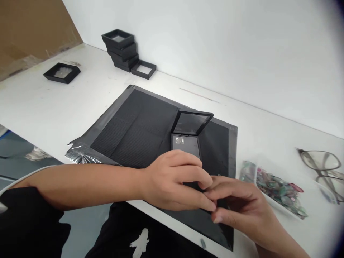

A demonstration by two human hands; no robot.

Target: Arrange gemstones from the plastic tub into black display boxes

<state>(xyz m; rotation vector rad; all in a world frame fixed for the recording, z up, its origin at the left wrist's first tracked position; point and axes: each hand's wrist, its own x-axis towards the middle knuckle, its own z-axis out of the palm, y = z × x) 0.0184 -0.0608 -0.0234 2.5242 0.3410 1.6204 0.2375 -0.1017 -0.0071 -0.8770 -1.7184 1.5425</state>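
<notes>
My left hand (pixel 177 181) and my right hand (pixel 238 202) meet fingertip to fingertip over the front part of a black ribbed mat (pixel 120 129). Both are closed in a pinch; whatever lies between the fingertips is hidden or too small to name. Just beyond my left hand, a small black hinged case (pixel 185 145) stands with its clear-windowed lid (pixel 192 122) raised. Two small pale square pieces (pixel 179 140) with markings sit at the back left of its dark inner surface. My left hand covers the front of the case.
Right of the mat, a white tray (pixel 282 209) holds many shiny coloured pieces. Eyeglasses (pixel 319 160) lie beyond it. At the back are stacked black frames (pixel 122 50) and a single frame (pixel 144 69). Another black frame (pixel 62 73) with clear contents lies far left.
</notes>
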